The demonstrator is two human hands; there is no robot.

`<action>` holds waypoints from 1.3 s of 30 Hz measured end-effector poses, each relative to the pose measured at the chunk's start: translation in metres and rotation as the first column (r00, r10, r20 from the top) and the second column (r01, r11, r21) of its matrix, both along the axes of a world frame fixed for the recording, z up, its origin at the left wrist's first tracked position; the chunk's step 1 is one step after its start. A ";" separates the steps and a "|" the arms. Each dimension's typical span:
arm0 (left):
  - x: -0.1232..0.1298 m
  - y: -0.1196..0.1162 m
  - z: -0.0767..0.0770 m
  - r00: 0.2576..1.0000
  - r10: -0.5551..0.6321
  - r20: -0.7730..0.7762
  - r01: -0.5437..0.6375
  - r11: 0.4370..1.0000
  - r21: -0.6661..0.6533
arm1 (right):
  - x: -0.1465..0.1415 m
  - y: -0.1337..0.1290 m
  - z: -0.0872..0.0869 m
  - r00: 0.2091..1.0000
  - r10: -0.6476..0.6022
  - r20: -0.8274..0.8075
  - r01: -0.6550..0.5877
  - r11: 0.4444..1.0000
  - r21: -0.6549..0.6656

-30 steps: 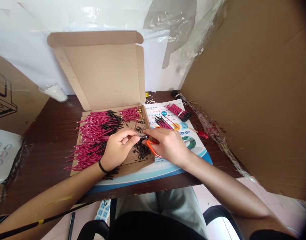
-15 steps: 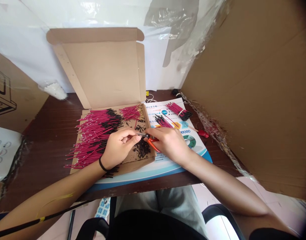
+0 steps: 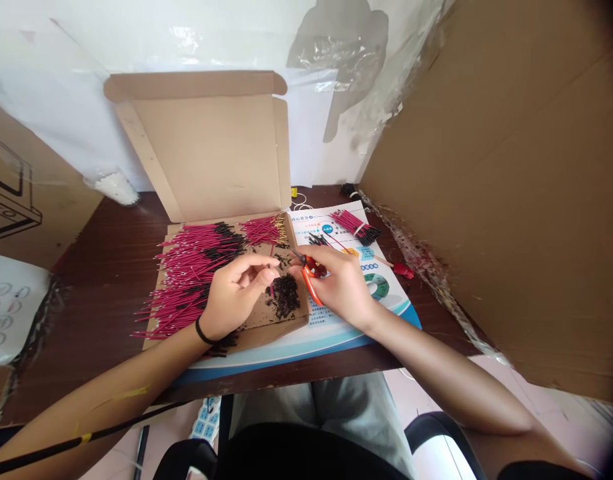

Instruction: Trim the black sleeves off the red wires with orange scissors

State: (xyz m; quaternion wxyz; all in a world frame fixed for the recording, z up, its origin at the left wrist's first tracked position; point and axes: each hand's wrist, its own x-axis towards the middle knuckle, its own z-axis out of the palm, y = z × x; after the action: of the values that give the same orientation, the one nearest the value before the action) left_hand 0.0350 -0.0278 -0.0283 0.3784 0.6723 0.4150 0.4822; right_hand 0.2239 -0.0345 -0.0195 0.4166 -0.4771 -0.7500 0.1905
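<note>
My left hand (image 3: 241, 290) is closed in a pinch over the cardboard box, on a thin red wire (image 3: 271, 291) that shows just below the fingertips. In my right hand (image 3: 343, 280) are orange-handled wire cutters (image 3: 312, 283), their dark tip pointing left toward the left fingertips and apart from them. Below the hands lies a heap of short black offcuts (image 3: 285, 298) in the box. Many red wires with black ends (image 3: 191, 267) fill the box's left part, beside my left hand. A smaller pile of red wires (image 3: 260, 230) with gold-coloured ends lies at the back.
The box's open lid (image 3: 211, 153) stands against the wall. On the printed sheet (image 3: 336, 333) lie a banded wire bundle (image 3: 357, 227) and loose black-ended wires (image 3: 319, 240). A clear cup of white pieces (image 3: 117, 188) stands back left. A large cardboard panel (image 3: 511, 187) borders the right side.
The cutters have drawn back right, away from my left fingertips, and their handles are turned more upright. My left hand stays in its pinch, nearly in place.
</note>
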 end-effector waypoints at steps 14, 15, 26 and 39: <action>-0.005 0.001 -0.010 0.995 0.033 0.098 -0.012 0.979 -0.203 | -0.004 0.006 -0.009 0.964 0.169 -0.207 -0.218 0.946 -0.241; -0.006 0.002 -0.010 0.984 0.070 0.164 -0.034 0.977 -0.211 | -0.003 0.007 -0.010 0.969 0.164 -0.186 -0.208 0.947 -0.247; -0.003 0.005 -0.003 0.981 0.189 0.051 -0.186 0.981 -0.058 | -0.004 0.003 -0.005 0.963 0.142 -0.228 -0.204 0.939 -0.277; -0.003 0.009 -0.006 0.965 -0.241 0.102 0.261 0.915 -0.308 | -0.006 0.008 -0.016 0.938 0.210 -0.276 -0.274 0.936 -0.219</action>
State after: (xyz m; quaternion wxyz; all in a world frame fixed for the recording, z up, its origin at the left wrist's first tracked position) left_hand 0.0320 -0.0188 -0.0342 0.5534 0.6346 0.3858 0.3771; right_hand 0.2182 -0.0268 -0.0358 0.4158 -0.4021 -0.7146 0.3934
